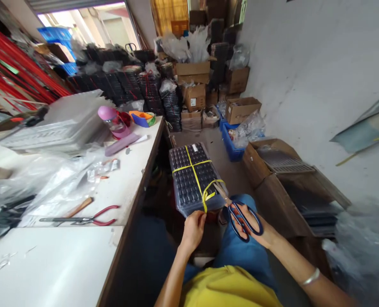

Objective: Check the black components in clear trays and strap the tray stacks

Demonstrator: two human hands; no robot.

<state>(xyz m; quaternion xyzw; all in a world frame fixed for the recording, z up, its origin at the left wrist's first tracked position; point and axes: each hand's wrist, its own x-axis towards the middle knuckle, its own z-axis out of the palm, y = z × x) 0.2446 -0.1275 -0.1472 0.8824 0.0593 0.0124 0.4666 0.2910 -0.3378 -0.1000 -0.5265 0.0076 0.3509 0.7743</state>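
A stack of dark plastic trays (192, 177) tied crosswise with yellow strap (194, 170) rests in front of my knees. My left hand (194, 230) grips the stack's near edge, pinching the yellow strap there. My right hand (253, 228) holds dark blue-handled scissors (240, 215), fingers through the loops. The blades point up-left and sit at the loose yellow strap loop on the stack's near right corner.
A white workbench (125, 183) runs along the left, carrying red-handled pliers (87, 219), plastic bags, clear trays and a pink bottle (112, 119). Open cardboard boxes (266, 166) stand to the right by the wall. More tray stacks and cartons fill the back.
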